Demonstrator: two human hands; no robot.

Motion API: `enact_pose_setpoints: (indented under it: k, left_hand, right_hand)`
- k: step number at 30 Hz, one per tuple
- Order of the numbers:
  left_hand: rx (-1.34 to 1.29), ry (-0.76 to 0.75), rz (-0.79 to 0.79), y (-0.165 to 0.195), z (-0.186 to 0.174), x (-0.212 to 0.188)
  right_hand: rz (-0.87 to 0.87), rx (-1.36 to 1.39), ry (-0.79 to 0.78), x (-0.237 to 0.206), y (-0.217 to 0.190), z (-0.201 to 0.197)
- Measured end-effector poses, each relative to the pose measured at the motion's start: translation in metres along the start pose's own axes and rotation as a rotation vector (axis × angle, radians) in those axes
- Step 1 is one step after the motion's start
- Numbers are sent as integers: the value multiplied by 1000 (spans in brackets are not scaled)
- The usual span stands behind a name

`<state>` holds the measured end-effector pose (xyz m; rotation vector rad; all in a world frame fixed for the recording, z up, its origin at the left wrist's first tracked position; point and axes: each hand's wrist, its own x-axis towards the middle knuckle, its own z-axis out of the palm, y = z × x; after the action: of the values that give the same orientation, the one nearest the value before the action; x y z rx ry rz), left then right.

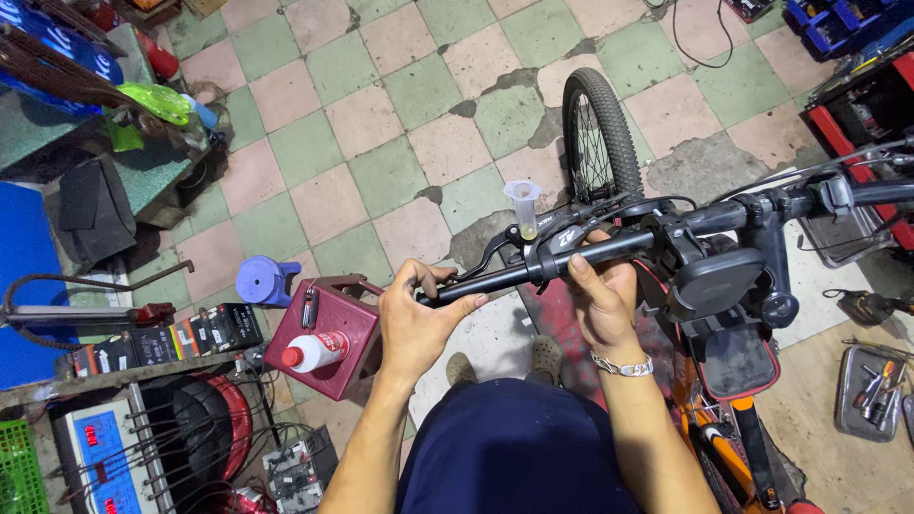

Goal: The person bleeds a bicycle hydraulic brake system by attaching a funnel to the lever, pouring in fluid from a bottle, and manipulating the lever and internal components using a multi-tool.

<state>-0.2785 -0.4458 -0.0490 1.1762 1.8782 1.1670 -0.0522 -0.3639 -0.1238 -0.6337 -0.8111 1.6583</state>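
A bicycle stands in front of me, its black handlebar running left to right. My left hand is closed around the bare left end of the bar, fingers near the black brake lever. My right hand grips the bar just right of the lever clamp, thumb on top. A small clear plastic funnel cup holding yellowish fluid stands upright on the lever body. The front wheel points away from me.
A dark red stool carries a white bottle with a red cap. A blue jug sits on the tiled floor. Workbench clutter and a charger box lie left; a tool tray lies right.
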Motion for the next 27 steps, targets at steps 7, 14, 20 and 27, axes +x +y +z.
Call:
enact_pose_setpoints:
  k: [7,14,20,27]
  left_hand:
    - [-111,-144,255,-9,0,20]
    - [-93,-144,225,-12,-3,22]
    - [-27,-49,62,-8,3,12]
    - [56,-152,225,-3,-8,19]
  right_hand:
    - [20,-46,27,2,-2,4]
    - [22,-46,51,3,-5,7]
    - [4,-14,22,3,-1,-1]
    - [24,-34,30,0,-2,1]
